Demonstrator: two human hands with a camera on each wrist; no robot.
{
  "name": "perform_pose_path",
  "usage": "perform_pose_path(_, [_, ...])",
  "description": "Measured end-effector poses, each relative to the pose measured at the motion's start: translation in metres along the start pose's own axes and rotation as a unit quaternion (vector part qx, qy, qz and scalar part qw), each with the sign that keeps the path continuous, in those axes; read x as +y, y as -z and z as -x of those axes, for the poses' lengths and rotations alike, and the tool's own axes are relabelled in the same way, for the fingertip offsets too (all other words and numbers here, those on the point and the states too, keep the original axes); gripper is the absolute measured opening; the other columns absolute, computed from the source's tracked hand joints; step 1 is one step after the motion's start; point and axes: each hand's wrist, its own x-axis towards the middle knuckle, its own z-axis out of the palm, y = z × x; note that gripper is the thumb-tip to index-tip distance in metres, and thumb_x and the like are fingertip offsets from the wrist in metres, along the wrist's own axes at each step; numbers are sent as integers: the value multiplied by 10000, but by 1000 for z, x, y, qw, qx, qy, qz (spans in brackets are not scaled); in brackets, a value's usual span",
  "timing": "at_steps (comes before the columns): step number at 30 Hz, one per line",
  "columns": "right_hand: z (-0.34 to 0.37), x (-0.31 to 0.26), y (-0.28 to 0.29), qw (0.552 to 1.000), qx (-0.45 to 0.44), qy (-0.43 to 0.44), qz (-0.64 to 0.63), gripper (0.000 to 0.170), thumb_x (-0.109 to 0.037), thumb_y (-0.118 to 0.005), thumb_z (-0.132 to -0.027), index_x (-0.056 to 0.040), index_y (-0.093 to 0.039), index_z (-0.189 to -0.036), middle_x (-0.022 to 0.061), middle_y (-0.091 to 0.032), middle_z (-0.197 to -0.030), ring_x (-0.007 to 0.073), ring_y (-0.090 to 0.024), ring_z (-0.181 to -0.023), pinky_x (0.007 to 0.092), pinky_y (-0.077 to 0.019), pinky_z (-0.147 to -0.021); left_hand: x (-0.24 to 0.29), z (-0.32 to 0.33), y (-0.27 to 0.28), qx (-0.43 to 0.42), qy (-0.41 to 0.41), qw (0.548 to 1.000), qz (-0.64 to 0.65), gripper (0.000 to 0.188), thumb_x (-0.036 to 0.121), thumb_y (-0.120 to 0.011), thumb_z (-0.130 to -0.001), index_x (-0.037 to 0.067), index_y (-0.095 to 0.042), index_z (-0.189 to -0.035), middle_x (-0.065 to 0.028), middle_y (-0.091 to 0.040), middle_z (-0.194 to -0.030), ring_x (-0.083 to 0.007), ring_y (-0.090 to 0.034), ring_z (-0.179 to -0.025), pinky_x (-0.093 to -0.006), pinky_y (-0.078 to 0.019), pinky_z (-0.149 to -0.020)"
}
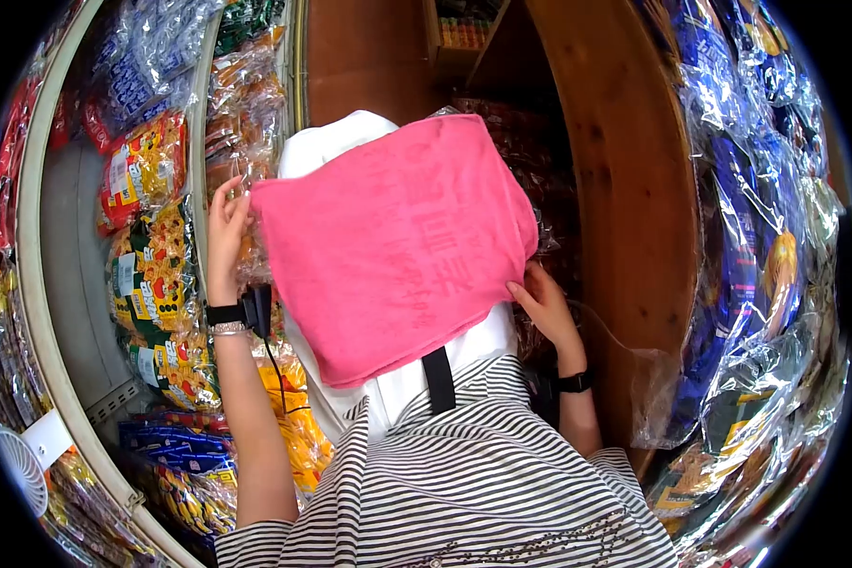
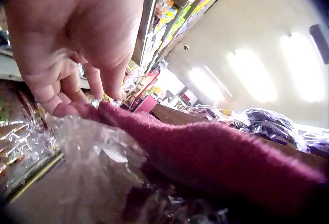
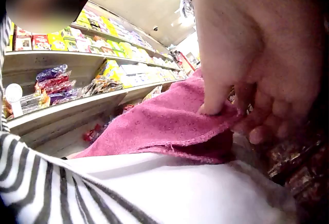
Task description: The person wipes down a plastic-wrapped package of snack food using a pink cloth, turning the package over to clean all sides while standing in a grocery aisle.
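Note:
A pink towel (image 1: 398,246) with faint darker lettering lies spread over the person's white-clothed lap. The left hand (image 1: 229,232) pinches its upper left corner; in the left wrist view the thumb and fingers of that hand (image 2: 77,44) meet on the pink edge (image 2: 205,141), with clear plastic (image 2: 97,152) just below. At the towel's lower right edge is the right hand (image 1: 544,305). In the right wrist view, the thumb of the right hand (image 3: 252,64) lies on top of the cloth (image 3: 164,116) and the fingers curl beneath its edge.
Bagged snacks (image 1: 151,275) fill the shelf at the left. Beyond a curved wooden panel (image 1: 625,208), shiny blue packages (image 1: 738,246) stand at the right. A small white fan (image 1: 21,471) is at the lower left. Thin clear plastic (image 1: 655,388) hangs near the right forearm.

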Motion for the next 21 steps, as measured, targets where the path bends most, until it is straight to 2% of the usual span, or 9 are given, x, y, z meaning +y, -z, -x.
perform_pose_path(2, [1, -16, 7, 997, -35, -37, 64, 302, -152, -681, -899, -27, -561, -1146, 33, -605, -864, 98, -543, -767, 249, -448, -697, 15, 21, -4, 20, 13, 1000, -13, 316, 152, -635, -934, 79, -528, -1223, -43, -606, -1079, -105, -569, -954, -247, -464, -814])
perform_pose_path(4, [1, -14, 14, 987, -70, -74, 126, 312, -154, -680, -900, -22, -560, -1156, 37, -609, -918, 102, -547, -811, 248, -453, -732, 23, 47, -1, -32, -104, 991, -81, 379, 73, -657, -890, 71, -511, -1240, -20, -602, -1060, -116, -573, -949, -233, -458, -828])
perform_pose_path(6, [2, 4, 16, 994, -41, 1, 100, 292, -135, -661, -914, -24, -556, -1162, 13, -598, -942, 85, -536, -848, 239, -443, -749, 39, 85, -1, -103, -121, 975, -156, 285, 17, -730, -765, 60, -595, -1012, -8, -572, -968, -125, -561, -927, -245, -452, -804])
perform_pose_path(7, [2, -4, 14, 994, -46, 0, 99, 292, -135, -661, -914, -24, -556, -1162, 13, -598, -942, 85, -536, -848, 239, -443, -749, 54, 101, -7, -157, -210, 944, -198, 237, 31, -778, -688, 61, -633, -873, -21, -567, -944, -144, -562, -890, -266, -453, -775])
perform_pose_path(8, [3, -19, 11, 999, -36, -37, 2, 239, -108, -645, -919, -28, -548, -1122, -3, -586, -922, 74, -527, -860, 231, -437, -749, 60, 119, -11, -188, -195, 940, -208, 238, 45, -816, -631, 66, -655, -806, -30, -567, -938, -172, -564, -880, -297, -456, -783])
perform_pose_path(9, [4, -28, 9, 992, -26, -74, -94, 189, -81, -629, -924, -31, -540, -1083, -19, -574, -902, 63, -519, -872, 222, -431, -749, 62, 138, -14, -219, -124, 948, -196, 279, 64, -839, -598, 73, -677, -826, -23, -569, -934, -189, -568, -889, -319, -455, -822])
perform_pose_path(12, [8, -4, 22, 992, -39, -29, -120, 185, -15, -593, -924, -62, -471, -1055, 0, -589, -934, 57, -532, -866, 210, -437, -759, 52, 173, -24, -263, -154, 912, -276, 374, -25, -778, -577, 100, -666, -911, -70, -527, -1025, -243, -541, -964, -354, -452, -836])
perform_pose_path(16, [14, -62, -4, 983, 52, -25, -172, 290, 52, -543, -922, -91, -385, -1120, 49, -599, -930, 75, -561, -807, 181, -420, -748, 35, 203, -34, -198, -164, 905, -339, 459, -69, -675, -619, 145, -659, -1025, -88, -504, -1116, -273, -517, -1017, -388, -466, -860])
perform_pose_path(21, [16, -63, 3, 992, 12, 55, -114, 100, 21, -540, -917, -24, -627, -933, -23, -591, -903, 49, -525, -806, 164, -369, -697, 20, 217, -33, -144, -258, 876, -381, 461, -29, -682, -611, 165, -643, -1028, -91, -511, -1144, -294, -533, -1009, -430, -468, -857])
